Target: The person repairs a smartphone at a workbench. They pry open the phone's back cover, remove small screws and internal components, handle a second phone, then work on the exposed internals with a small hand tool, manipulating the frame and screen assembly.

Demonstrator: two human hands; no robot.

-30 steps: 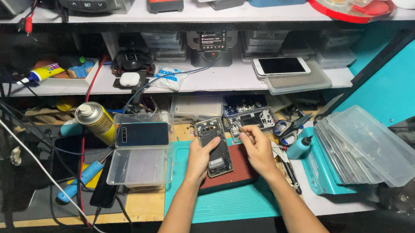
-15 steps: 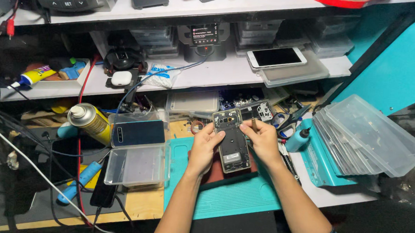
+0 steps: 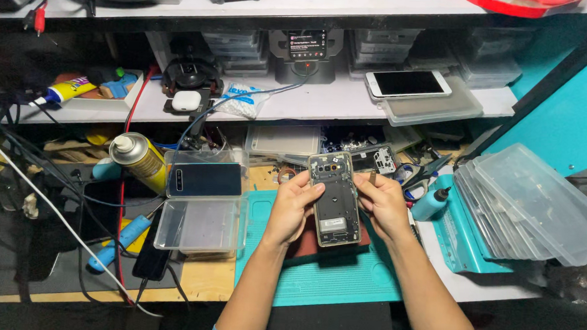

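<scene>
Right now both hands are up over the teal mat [image 3: 314, 280] on the bench, with an opened phone [image 3: 335, 199] between them. The left hand [image 3: 291, 208] has its grip closed on the phone's left edge, thumb laid across the upper part of the exposed back. The right hand [image 3: 385, 204] grasps the right edge, and a thin dark tool [image 3: 372, 178] pokes up from between its fingers. The phone stands lengthwise, camera end away from the person, its inner frame and metal plates showing, lifted just above a dark red pad [image 3: 303, 242] that lies on the mat.

To the left of the hands sits a clear plastic box [image 3: 200, 224], and touching its far side a second clear tray carries a dark blue phone back cover [image 3: 204, 179]. A yellow spray can [image 3: 140, 160] lies tilted beside that. Just beyond the held phone lies another stripped phone frame [image 3: 374, 159]. A small teal bottle [image 3: 431, 204] with a dark tip stands near the right hand, and further right a fanned stack of clear lids [image 3: 539, 205] rests on a teal stand. On the shelf above lie a white phone [image 3: 408, 84], a white earbud case [image 3: 186, 100] and a tube of glue [image 3: 66, 93].
</scene>
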